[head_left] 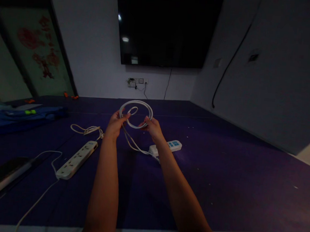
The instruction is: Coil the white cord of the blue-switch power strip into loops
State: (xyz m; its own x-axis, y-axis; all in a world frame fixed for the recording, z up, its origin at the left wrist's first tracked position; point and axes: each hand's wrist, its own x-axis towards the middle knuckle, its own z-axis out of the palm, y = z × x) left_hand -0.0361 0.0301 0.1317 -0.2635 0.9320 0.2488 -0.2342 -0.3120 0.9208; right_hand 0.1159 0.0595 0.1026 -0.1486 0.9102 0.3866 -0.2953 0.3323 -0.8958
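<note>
Between my two hands a white power cord (pixel 137 102) is held up in round loops above the purple surface. My left hand (pixel 116 122) pinches the left side of the coil, its thumb pressed on the cord. On the coil's lower right side, my right hand (pixel 152 127) grips the loops with thumb and fingers. From the coil a length of cord hangs down to a white power strip (pixel 174 145) with blue sockets. My right forearm hides part of that strip.
A second white power strip (pixel 77 160) lies left of my arms, its bundled cord (pixel 86 129) behind it. Farther left are a dark, pale-edged object (pixel 4 176) and blue cloth (pixel 24 117). A television (pixel 167 30) hangs on the wall above outlets (pixel 140 81).
</note>
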